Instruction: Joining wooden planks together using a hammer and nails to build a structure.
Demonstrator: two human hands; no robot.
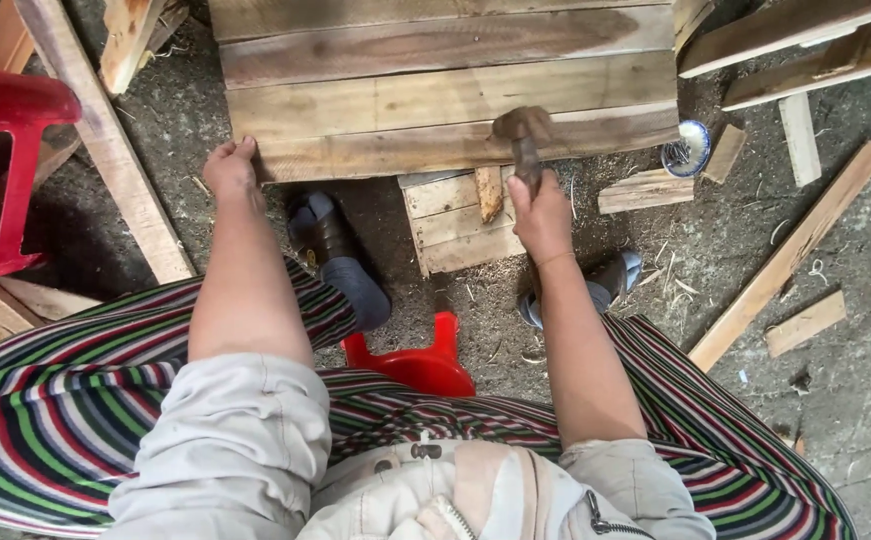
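A panel of rough wooden planks [435, 90] lies on the ground in front of me. My left hand [232, 168] presses on its near left corner, fingers curled over the edge. My right hand [542, 212] grips the handle of a rusty brown hammer [522, 130]. The hammer's head rests over the nearest plank, right of centre. A smaller block of short boards [455, 220] sits under the panel's near edge, with a small wood wedge [489, 192] lying on it.
A small round tin of nails [686, 150] sits right of the panel. Loose wood strips and offcuts [785, 255] lie scattered at right. A long plank [105, 140] and a red plastic stool [5, 150] stand at left. I sit on a red stool [417, 362].
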